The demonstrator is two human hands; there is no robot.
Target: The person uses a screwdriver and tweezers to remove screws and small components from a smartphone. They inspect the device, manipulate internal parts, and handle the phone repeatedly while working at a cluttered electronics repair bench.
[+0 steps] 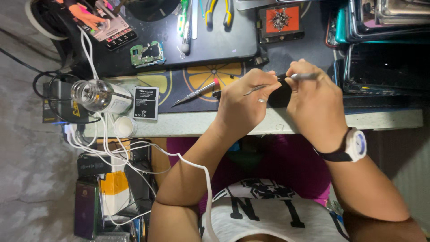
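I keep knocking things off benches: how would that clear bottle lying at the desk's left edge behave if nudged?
The clear round bottle lies on its side near the pale desk edge, so it would probably roll. It looks like light plastic, easily shoved.

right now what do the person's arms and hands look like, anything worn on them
Both forearms are bare, no sleeves. The left hand has a thin silver ring on one finger. The right hand has no ring that shows; its wrist carries a watch with a round white case and a black strap.
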